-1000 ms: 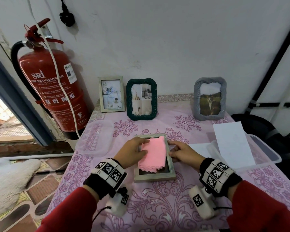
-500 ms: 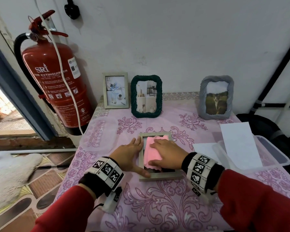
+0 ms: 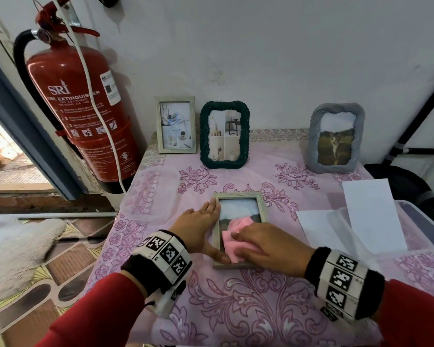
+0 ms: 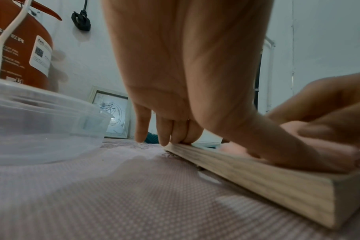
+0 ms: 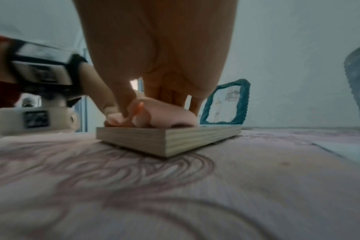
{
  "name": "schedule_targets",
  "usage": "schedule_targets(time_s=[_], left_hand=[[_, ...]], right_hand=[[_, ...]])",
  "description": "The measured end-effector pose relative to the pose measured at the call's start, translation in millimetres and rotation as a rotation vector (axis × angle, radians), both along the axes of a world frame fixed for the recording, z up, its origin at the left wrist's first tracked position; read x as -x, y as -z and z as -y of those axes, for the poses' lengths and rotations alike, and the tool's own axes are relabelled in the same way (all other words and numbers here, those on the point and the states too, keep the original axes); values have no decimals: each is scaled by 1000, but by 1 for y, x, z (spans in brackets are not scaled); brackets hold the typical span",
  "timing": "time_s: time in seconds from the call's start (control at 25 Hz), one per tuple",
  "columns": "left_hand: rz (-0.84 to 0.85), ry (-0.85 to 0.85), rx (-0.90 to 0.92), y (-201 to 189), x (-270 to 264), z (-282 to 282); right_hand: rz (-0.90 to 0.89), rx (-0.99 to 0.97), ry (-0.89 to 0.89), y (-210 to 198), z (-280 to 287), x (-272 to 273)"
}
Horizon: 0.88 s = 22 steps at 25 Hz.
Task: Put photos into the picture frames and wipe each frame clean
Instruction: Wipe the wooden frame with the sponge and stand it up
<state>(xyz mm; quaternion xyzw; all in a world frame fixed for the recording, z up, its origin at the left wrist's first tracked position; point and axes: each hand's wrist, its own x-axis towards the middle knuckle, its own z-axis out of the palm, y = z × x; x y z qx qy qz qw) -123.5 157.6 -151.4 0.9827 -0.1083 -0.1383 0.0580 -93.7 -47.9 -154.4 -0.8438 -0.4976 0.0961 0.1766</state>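
Observation:
A light wooden picture frame (image 3: 237, 195) lies flat on the pink flowered tablecloth, with a photo showing under its glass. My left hand (image 3: 198, 229) lies along the frame's left rim with straight fingers, and its thumb presses on the near left corner. The left wrist view shows the fingertips (image 4: 164, 139) touching the wooden edge (image 4: 257, 180). My right hand (image 3: 266, 246) grips a bunched pink cloth (image 3: 236, 234) and presses it on the near half of the glass. The right wrist view shows the cloth (image 5: 164, 116) squeezed under that hand on the frame (image 5: 169, 138).
Three filled frames stand against the wall: a light wooden one (image 3: 175, 125), a green rope one (image 3: 224, 135) and a grey one (image 3: 336, 139). A clear lid (image 3: 148, 196) lies at the left, a clear box (image 3: 424, 226) with white paper (image 3: 371, 214) at the right. A red fire extinguisher (image 3: 78, 108) hangs left of the table.
My right hand moved onto the pink cloth and dragged it towards me, bunching it and uncovering the far half of the glass. My left hand shifted off the cloth to the frame's left rim.

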Motion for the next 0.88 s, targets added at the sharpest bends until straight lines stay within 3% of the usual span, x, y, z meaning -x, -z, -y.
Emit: schedule_targets(time_s=[0.2,0.4,0.64,0.88], left_hand=[[-5,14,-1,-1,2,-1],[0,24,22,2,2,-2],[6,31,55,7,-2,-3],[14,26,33,6,0,-4]], right_hand=[[221,144,5,-6,5,-5],[254,251,75,-7,-3,-33],[-77,66,120,-3,-19,-48],[-217,-49,-84,-1,-15,-10]])
